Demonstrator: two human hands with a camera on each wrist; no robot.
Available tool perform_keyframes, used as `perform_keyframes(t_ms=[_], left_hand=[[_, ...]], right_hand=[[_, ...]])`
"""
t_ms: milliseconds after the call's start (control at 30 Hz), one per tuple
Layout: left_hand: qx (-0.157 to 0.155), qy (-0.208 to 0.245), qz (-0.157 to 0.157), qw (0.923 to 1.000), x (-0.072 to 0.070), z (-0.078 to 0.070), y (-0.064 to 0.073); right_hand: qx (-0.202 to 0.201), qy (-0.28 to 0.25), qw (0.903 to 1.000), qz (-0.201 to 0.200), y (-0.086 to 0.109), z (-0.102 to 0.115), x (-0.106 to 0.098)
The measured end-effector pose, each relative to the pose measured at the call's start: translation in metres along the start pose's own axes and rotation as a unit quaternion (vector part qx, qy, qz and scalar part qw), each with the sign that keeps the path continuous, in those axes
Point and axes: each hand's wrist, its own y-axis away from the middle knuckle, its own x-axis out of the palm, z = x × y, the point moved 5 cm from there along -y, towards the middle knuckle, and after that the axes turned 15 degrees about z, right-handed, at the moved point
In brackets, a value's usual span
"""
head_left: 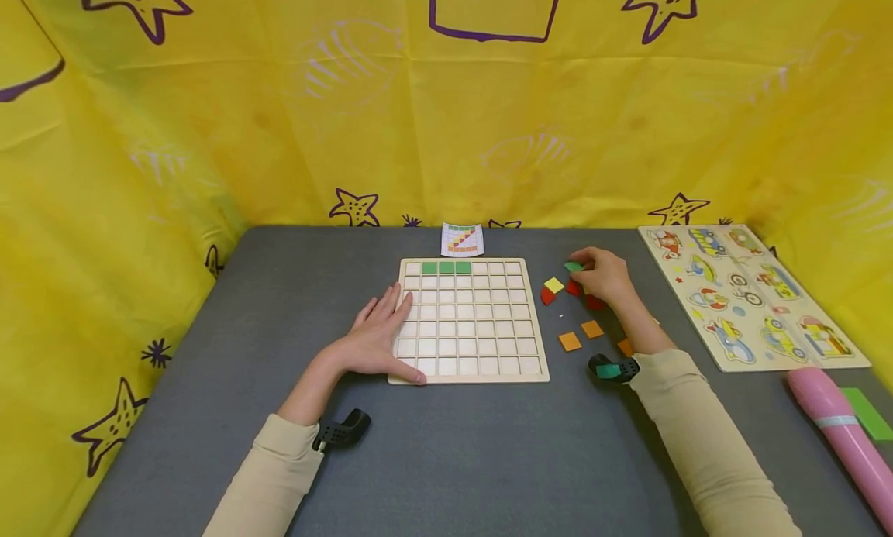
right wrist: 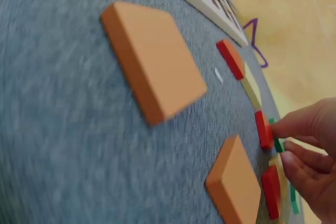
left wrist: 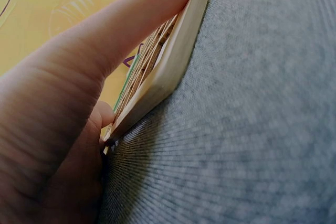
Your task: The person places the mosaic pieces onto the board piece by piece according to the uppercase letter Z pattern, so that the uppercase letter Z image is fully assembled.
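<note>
The left hand (head_left: 373,337) lies palm down, fingers (head_left: 382,306) spread (thumb (head_left: 408,372) well apart); the right hand (head_left: 604,275) pinches.

the table (head_left: 209,413) has a dark grey top with a straight rear edge; a fine, fabric-like texture is visible in both wrist views. yellow cloth (head_left: 446,118) encloses the rear, left and right sides. cloth print: purple-outlined starfish (head_left: 354,207), spiky marks (head_left: 156,353), pale fish outlines (head_left: 349,64) and, at top centre, a partial purple box outline (head_left: 481,37). creases run horizontally and vertically across the rear panel. lighting: bright, diffuse, with soft shadows.
</note>
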Motion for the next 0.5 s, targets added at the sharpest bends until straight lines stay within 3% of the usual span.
perform_keyframes(t_ms=[167, 500], left_hand=[[-0.003, -0.004, 0.005, 1.0, 0.0, -0.001, 0.0], [-0.005, -0.006, 0.006, 1.0, 0.001, 0.0, -0.001]], right_hand=[[-0.01, -0.043, 0.999, 0.003, -0.005, 0.01, 0.007], [-0.019, -0.114, 0.9921, 0.048, -0.022, 0.046, 0.037]])
